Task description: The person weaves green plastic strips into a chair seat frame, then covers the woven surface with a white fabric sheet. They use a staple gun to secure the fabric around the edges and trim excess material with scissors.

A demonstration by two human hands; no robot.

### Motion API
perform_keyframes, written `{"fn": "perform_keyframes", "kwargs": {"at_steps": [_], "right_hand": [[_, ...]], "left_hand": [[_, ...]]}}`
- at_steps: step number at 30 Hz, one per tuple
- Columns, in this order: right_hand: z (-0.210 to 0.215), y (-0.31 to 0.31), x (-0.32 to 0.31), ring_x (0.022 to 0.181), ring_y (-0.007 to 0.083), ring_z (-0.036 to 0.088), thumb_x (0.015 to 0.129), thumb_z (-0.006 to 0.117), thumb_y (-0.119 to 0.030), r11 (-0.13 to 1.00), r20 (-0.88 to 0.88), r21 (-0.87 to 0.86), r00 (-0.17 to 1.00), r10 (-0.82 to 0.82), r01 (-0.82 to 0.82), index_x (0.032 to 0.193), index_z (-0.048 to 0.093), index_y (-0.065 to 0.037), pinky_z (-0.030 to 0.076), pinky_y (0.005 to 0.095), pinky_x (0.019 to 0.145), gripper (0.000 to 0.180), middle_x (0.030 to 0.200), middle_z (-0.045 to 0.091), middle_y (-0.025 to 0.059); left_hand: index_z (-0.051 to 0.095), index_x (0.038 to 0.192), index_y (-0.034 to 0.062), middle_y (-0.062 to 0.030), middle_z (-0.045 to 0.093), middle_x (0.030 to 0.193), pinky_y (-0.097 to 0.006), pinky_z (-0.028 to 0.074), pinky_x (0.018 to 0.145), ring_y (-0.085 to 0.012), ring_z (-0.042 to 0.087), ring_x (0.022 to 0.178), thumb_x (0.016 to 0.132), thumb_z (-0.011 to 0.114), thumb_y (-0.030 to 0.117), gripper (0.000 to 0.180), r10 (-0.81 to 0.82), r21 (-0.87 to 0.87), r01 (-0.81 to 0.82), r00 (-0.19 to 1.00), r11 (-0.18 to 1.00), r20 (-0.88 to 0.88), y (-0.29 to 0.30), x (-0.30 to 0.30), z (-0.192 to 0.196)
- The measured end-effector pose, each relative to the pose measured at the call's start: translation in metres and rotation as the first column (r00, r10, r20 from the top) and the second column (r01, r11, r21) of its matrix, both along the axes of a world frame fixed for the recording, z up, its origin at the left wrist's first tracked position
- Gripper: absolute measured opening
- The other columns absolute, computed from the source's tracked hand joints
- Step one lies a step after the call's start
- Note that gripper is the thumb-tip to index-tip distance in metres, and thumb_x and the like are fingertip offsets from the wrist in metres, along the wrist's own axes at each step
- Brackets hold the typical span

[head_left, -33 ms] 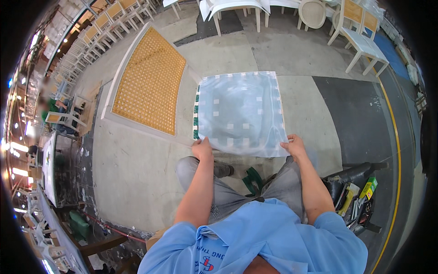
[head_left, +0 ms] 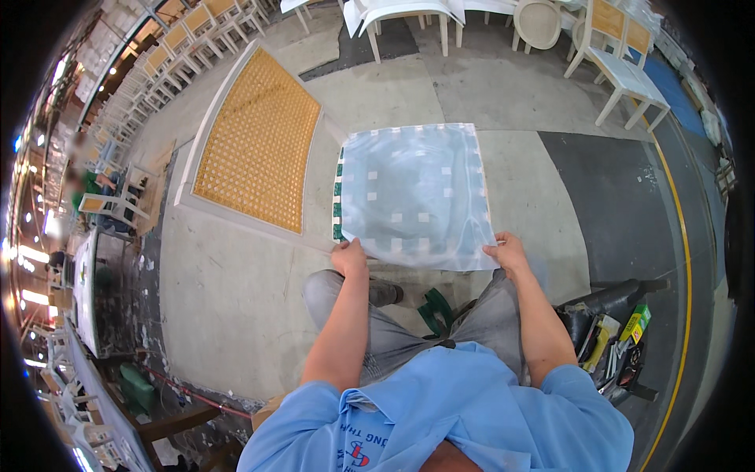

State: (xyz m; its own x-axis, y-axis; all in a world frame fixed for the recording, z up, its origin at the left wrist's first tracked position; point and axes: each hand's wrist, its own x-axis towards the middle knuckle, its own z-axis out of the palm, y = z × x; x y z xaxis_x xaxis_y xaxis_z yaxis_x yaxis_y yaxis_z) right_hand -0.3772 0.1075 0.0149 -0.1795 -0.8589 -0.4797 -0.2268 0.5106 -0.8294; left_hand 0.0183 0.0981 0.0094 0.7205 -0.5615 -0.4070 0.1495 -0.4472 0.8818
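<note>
A chair stands before me, with a woven cane backrest (head_left: 255, 141) in a pale frame on its left side. Over its seat lies a thin, translucent whitish sheet (head_left: 409, 197), slightly wrinkled, with pale squares showing through. Green and white webbing (head_left: 338, 197) peeks out along the seat's left edge. My left hand (head_left: 348, 257) pinches the sheet at its near left corner. At the near right corner, my right hand (head_left: 507, 252) grips the sheet between thumb and fingers. The sheet's near edge runs between both hands, above my knees.
Beside my right leg, a dark stool (head_left: 605, 307) holds tools and a green and yellow box (head_left: 635, 322). Green sandals (head_left: 435, 311) lie between my feet. Rows of chairs (head_left: 169, 59) line the far left; more chairs (head_left: 621, 71) stand far right. A person (head_left: 90, 185) sits at left.
</note>
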Motion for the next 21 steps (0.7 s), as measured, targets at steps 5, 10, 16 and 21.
{"fn": "perform_keyframes", "kwargs": {"at_steps": [5,10,16,21], "right_hand": [[0.012,0.002,-0.022,0.080,0.0182,0.067,0.089,0.083,-0.008,0.985,0.239,0.150,0.970,0.046,-0.084,0.114,0.070,-0.002,0.054,0.0355,0.069,0.028,0.095,0.071,0.0076],[0.024,-0.013,-0.026,0.071,0.0153,0.064,0.092,0.082,-0.014,0.962,0.378,0.269,0.924,-0.061,-0.046,0.107,0.071,-0.002,0.051,0.0343,0.061,0.022,0.089,0.070,0.0053],[0.022,-0.025,-0.026,0.073,0.0172,0.065,0.092,0.083,-0.015,0.970,0.236,0.222,0.971,0.045,-0.099,0.113,0.072,0.000,0.052,0.0351,0.063,0.028,0.091,0.073,0.0086],[0.021,-0.014,-0.021,0.078,0.0154,0.066,0.091,0.081,-0.009,0.994,0.257,0.083,0.962,-0.094,0.075,0.129,0.070,-0.004,0.051,0.0323,0.063,0.039,0.095,0.074,0.0095]], "left_hand": [[0.066,0.110,-0.0057,-0.0102,0.066,0.083,-0.033,0.048,0.046,-0.0180,0.059,0.054,0.095,0.077,0.014,0.028,-0.030,-0.046,0.023,0.987,0.999,-0.158,0.020,-0.009,0.017],[0.061,0.107,-0.0039,-0.0094,0.065,0.083,-0.032,0.048,0.044,-0.0163,0.057,0.050,0.097,0.073,0.010,0.021,-0.128,-0.026,0.128,0.992,0.991,0.015,0.037,-0.007,0.038],[0.056,0.116,-0.0025,-0.0107,0.063,0.085,-0.032,0.049,0.043,-0.0160,0.056,0.050,0.094,0.071,0.005,0.028,-0.281,-0.098,0.280,0.960,0.955,0.005,0.023,-0.002,0.056],[0.042,0.155,0.0057,-0.0116,0.064,0.094,-0.032,0.047,0.043,-0.0163,0.058,0.058,0.091,0.069,0.000,0.069,-0.456,0.050,0.458,0.859,0.888,0.232,0.017,0.008,0.068]]}}
